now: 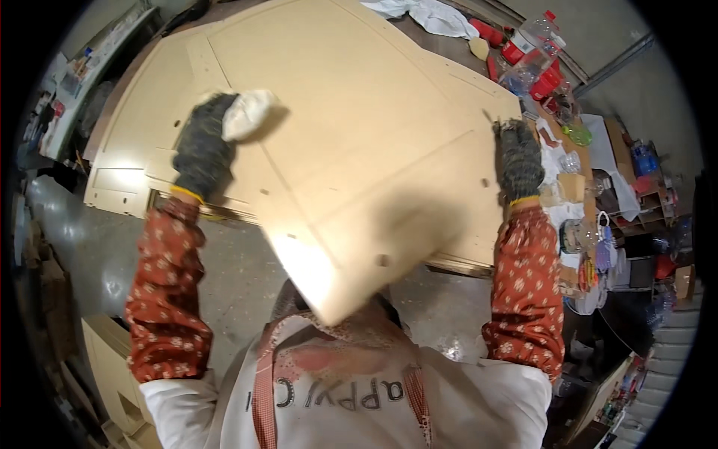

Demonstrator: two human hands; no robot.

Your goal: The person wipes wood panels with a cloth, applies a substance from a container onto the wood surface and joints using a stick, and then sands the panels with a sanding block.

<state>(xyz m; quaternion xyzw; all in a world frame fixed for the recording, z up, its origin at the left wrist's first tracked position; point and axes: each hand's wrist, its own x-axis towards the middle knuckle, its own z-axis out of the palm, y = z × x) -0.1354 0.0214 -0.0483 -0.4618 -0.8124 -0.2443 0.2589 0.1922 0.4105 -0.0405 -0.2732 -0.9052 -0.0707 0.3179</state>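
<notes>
My left hand (203, 146), in a dark knit glove with a yellow cuff edge, is closed around a wadded white cloth (248, 114). The cloth rests against the upper face of a large beige panel (359, 97). At the panel's right edge is my right hand (519, 161), gloved alike, its fingers bent against the edge and partly hidden. One pale corner of a panel (325, 277) juts toward my body, with a dark hole near it. A soft shadow falls across this part.
Plastic bottles (532, 37), a white cloth (441, 16) and a red tool (486, 31) lie beyond the panel. Cluttered shelves (651, 202) stand at right. More beige parts (112, 359) lean at lower left, near a white bench (90, 82) farther off. Grey floor (232, 262) shows below.
</notes>
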